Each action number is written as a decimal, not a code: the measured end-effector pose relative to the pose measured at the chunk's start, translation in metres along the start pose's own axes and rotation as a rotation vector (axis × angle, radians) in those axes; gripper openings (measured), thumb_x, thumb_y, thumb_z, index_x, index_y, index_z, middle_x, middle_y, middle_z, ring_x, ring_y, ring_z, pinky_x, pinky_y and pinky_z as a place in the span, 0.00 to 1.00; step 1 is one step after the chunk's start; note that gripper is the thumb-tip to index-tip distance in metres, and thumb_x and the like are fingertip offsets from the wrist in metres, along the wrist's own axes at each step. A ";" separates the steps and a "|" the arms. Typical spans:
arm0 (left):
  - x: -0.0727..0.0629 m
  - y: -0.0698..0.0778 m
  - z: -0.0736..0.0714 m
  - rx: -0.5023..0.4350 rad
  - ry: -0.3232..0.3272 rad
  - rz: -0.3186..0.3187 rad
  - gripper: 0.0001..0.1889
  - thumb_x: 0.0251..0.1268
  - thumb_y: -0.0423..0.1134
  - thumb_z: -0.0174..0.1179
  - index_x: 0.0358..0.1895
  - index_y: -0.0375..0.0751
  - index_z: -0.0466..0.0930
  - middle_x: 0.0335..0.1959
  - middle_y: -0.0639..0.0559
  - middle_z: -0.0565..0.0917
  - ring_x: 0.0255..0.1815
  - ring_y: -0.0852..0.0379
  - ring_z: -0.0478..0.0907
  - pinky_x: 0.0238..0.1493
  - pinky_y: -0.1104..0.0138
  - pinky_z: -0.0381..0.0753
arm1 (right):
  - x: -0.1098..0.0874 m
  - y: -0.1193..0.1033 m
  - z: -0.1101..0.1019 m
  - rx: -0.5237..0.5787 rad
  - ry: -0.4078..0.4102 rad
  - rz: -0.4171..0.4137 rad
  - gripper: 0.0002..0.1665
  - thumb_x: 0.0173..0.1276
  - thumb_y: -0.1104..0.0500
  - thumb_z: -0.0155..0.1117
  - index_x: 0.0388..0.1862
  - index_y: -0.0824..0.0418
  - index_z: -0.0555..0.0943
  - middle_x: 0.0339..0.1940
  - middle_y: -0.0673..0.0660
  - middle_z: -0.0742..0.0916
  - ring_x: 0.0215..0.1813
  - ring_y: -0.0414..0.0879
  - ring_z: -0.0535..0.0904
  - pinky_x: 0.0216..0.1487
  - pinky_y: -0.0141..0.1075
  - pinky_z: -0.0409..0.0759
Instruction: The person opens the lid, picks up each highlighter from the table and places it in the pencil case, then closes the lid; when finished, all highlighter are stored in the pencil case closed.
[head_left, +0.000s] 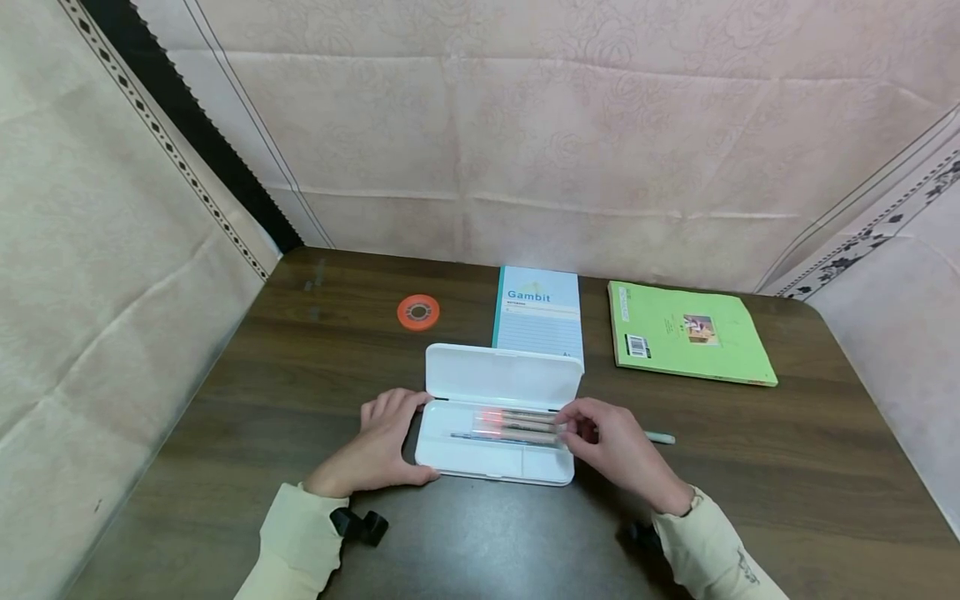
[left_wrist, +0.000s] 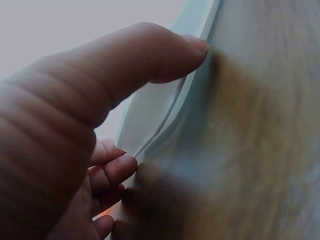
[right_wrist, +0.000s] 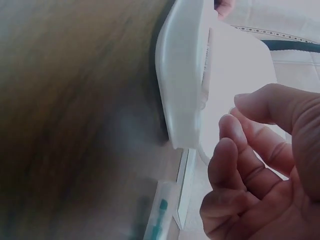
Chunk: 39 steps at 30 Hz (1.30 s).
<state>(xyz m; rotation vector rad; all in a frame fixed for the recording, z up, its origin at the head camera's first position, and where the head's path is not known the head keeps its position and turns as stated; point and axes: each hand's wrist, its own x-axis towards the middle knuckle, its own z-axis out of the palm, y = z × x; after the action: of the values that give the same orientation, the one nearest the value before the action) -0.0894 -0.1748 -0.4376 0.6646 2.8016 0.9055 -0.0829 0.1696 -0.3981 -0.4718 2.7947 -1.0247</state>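
Observation:
A white pencil case (head_left: 480,458) lies with its lid (head_left: 502,375) raised on the table. Inside it are several pens (head_left: 517,423) with pinkish clear caps, side by side. My left hand (head_left: 386,446) holds the case's left end, thumb (left_wrist: 175,55) on the front edge and fingers at the back corner. Over the right end of the pens is my right hand (head_left: 611,437), its thumb and forefinger bent close together. In the right wrist view nothing shows clearly between those fingertips (right_wrist: 245,102). A pen with a teal part (right_wrist: 159,220) lies beyond the right hand, partly hidden in the head view.
Behind the case lies a light blue notebook (head_left: 538,312), partly covered by the lid. A green book (head_left: 675,333) sits at the back right. An orange round disc (head_left: 417,312) is at the back left. Pale cloth (head_left: 525,125) hangs around the wooden table (head_left: 262,400).

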 end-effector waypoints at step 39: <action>-0.001 -0.001 0.000 -0.014 0.003 0.004 0.49 0.41 0.55 0.77 0.68 0.43 0.63 0.58 0.48 0.69 0.62 0.45 0.59 0.55 0.49 0.53 | -0.055 0.082 -0.079 -0.090 0.223 0.072 0.10 0.65 0.58 0.69 0.44 0.58 0.82 0.31 0.48 0.84 0.31 0.33 0.76 0.33 0.28 0.75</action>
<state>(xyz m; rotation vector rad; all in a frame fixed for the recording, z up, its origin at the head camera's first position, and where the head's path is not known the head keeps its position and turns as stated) -0.0889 -0.1759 -0.4385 0.6679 2.7950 0.9264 -0.0685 0.2952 -0.3907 -0.2798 3.0389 -0.9967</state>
